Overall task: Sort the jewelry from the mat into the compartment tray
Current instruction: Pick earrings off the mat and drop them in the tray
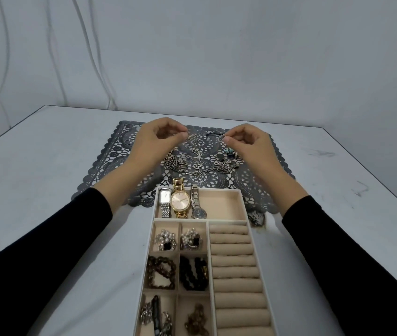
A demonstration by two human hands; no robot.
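A dark lace mat [110,156] lies at the far middle of the table. Silver chains and charms [197,163] are heaped on it, with a turquoise piece [229,151] at the right. My left hand [154,141] pinches a thin silver chain [190,137] above the mat. My right hand [248,141] pinches another small silver piece [221,138]; whether it joins the chain I cannot tell. The beige compartment tray [244,204] stands in front of me, holding three watches [180,202], pearl brooches [178,240], bead bracelets [178,272] and chains [175,316].
The ring rolls [236,275] fill the tray's right side with nothing on them. A small ring [126,141] lies at the mat's left edge. A dark patterned piece [257,218] lies just right of the tray. White cables hang on the wall behind the grey table [47,190].
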